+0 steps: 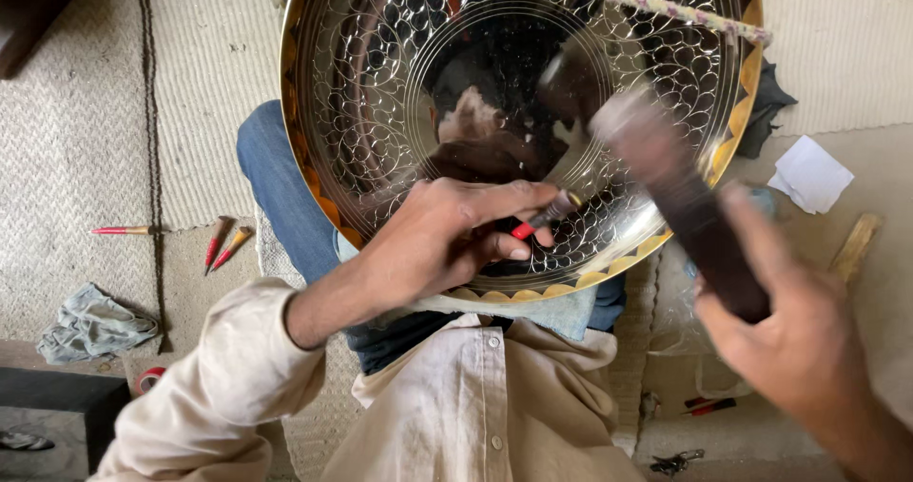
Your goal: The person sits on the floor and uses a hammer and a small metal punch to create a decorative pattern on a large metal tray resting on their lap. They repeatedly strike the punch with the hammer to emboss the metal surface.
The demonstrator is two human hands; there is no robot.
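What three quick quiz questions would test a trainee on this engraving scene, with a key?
1. True or false: the left hand holds a red-handled chisel against the engraved metal plate.
2. What does the right hand grip?
3. Where do the spare red tools lie: A on the plate, B on the mat at the person's left?

Key: 1 true. 2 a dark mallet, blurred. 3 B.

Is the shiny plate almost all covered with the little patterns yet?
Mostly, it looks like. The plate already has scale-like patterns over its wide band and a gold triangle border. Right now the left hand holds a chisel against the lower part, and the right hand swings a hammer. The smooth middle is undecorated.
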